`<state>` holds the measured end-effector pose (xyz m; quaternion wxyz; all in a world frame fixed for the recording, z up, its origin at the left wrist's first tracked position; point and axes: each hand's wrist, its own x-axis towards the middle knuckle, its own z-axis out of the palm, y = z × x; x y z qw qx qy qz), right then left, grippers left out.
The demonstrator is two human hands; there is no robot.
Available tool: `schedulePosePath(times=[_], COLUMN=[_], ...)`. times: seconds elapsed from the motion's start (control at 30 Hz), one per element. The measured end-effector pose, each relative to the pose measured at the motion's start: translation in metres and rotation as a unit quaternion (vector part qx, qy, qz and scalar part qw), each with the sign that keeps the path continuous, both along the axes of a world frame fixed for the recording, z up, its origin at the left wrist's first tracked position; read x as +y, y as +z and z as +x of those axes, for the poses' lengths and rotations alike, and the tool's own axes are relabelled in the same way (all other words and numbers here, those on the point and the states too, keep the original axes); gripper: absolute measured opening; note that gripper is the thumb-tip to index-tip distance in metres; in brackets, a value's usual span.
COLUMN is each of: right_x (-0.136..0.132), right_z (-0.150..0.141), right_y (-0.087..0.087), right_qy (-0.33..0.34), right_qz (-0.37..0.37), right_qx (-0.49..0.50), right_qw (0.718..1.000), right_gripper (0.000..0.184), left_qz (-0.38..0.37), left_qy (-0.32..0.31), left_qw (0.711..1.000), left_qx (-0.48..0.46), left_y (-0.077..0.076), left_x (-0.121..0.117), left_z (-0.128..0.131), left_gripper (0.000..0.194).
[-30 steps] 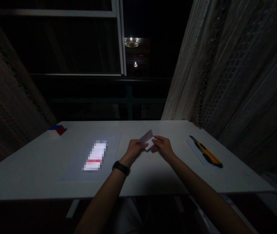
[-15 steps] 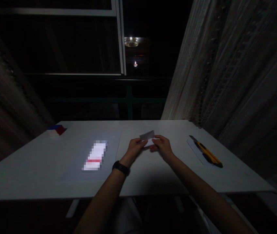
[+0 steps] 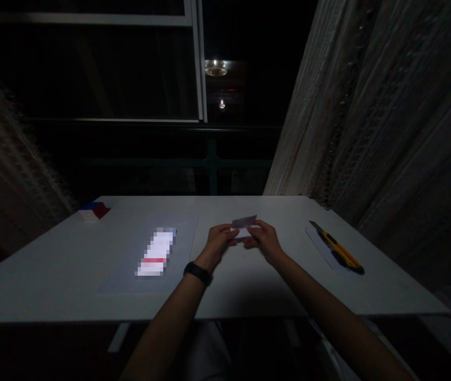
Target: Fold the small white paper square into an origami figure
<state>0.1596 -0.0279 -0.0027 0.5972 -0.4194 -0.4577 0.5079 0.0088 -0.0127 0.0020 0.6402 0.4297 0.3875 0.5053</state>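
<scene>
We see a small folded piece of white paper (image 3: 243, 233) held over the pale, flat worktop (image 3: 43, 280), between the fingers of the two bare hands. Its left end lies in the grasp of the left hand (image 3: 216, 241), its right end in that of the right hand (image 3: 267, 241). A greyish flap (image 3: 244, 221) of the paper stands tilted on the far side, above the fingertips; we note the brighter white portion nearer the person, between the two thumbs. The fingers on both sides are curled and drawn nearly closed, pinching the paper with the thumbs on the near face. We cannot tell whether its lower edge touches the surface beneath.

A black band (image 3: 198, 273) encircles the left wrist. To the left we find a bright, pixelated rectangle (image 3: 156, 251) with a red stripe, lying on a translucent pale sheet (image 3: 118, 280); farther left, near the far corner, sits a blue, red and white block (image 3: 93, 211). To the right, well apart from the hands, a yellow-and-black utility knife (image 3: 340, 251) lies diagonally beside a narrow white strip (image 3: 319, 248).
</scene>
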Motion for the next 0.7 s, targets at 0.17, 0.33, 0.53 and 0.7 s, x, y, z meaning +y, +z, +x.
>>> schedulePosePath(times=[0.17,0.33,0.53,0.7], right_x=[0.0016,-0.0002,-0.0019,-0.002], right_z=[0.0019,0.0017,-0.0007,-0.0012], right_y=[-0.0023,-0.0003,0.0037,0.0046], right_qy=[-0.006,0.009,-0.003,-0.007], right_qz=[-0.013,-0.017,-0.026,-0.041], right_qx=[-0.01,-0.005,0.006,0.014], right_qw=[1.0,1.0,1.0,0.999], right_gripper=[0.027,0.032,0.024,0.025], left_qz=[-0.009,-0.007,-0.015,-0.026], left_qy=[-0.004,-0.004,-0.001,0.005], left_qw=[1.0,0.999,0.999,0.999], left_qx=[-0.026,-0.038,-0.033,-0.029], left_y=[-0.0034,-0.0037,-0.0016,-0.0024], left_x=[0.0026,0.002,0.0009,0.0027], left_z=[-0.0014,-0.0023,-0.0031,-0.0032], left_gripper=[0.033,0.034,0.026,0.027])
